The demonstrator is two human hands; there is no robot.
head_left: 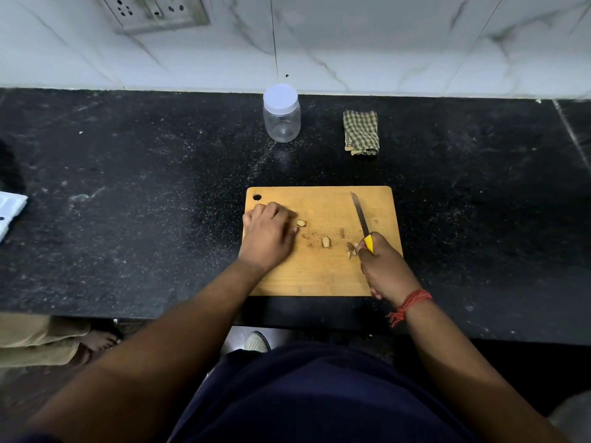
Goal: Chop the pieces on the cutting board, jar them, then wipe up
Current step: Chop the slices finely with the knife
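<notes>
One cutting board (pixel 319 270), one knife (pixel 360 215), one lidded jar (pixel 281 115), one folded cloth (pixel 361 132). Two separate pieces (pixel 326 242) and one small cluster (pixel 351 248) lie on the board. Two hands: left (pixel 268 235), right (pixel 383 266).

Right hand (pixel 382 266) grips knife (pixel 360 215); pieces (pixel 326 242) on cutting board (pixel 319 276).

I see a black speckled stone counter (pixel 128 203). Behind it stands a white marble wall (pixel 383 43) with a grimy socket plate (pixel 153 11).

No readable text, label, brand or number on anything in view.
</notes>
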